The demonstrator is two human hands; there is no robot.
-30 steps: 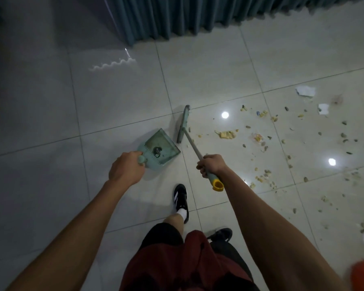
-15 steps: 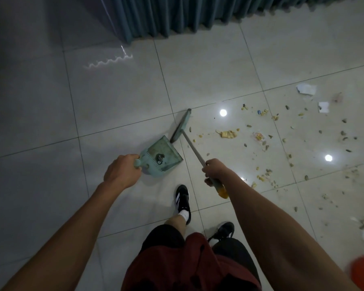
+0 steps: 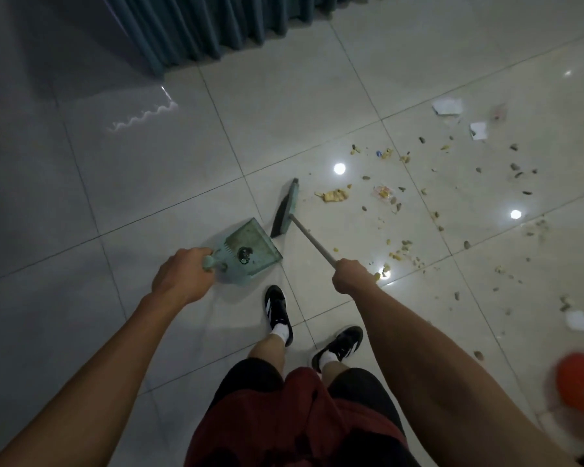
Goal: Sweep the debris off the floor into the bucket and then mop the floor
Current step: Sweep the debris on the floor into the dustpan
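The broom is down on the floor right next to the dustpan, just off the pan's far right corner. Its head is a narrow strip whose long axis runs away from the person and a bit to the right, and the stick comes off it diagonally, back and to the right, into the right hand, which is wrapped tight around the stick. The bottom end of the stick is hidden behind that hand.

The dustpan itself is pale green, open mouth pointing away from the person and slightly right, handle pointing back toward the left hand, which is curled around the handle. There's a small dark bit sitting inside the pan near the handle end.

The debris is all to the right of the dustpan: yellowish crumbs, dark pebbly bits and a few scraps of white paper, scattered well out across the tiles. Near side of the dustpan you get two black shoes with white stripes. Far side of it, a teal curtain hangs to the floor. Way off right and closer in, a blurry orange thing sits at the frame edge, can't tell what it is.
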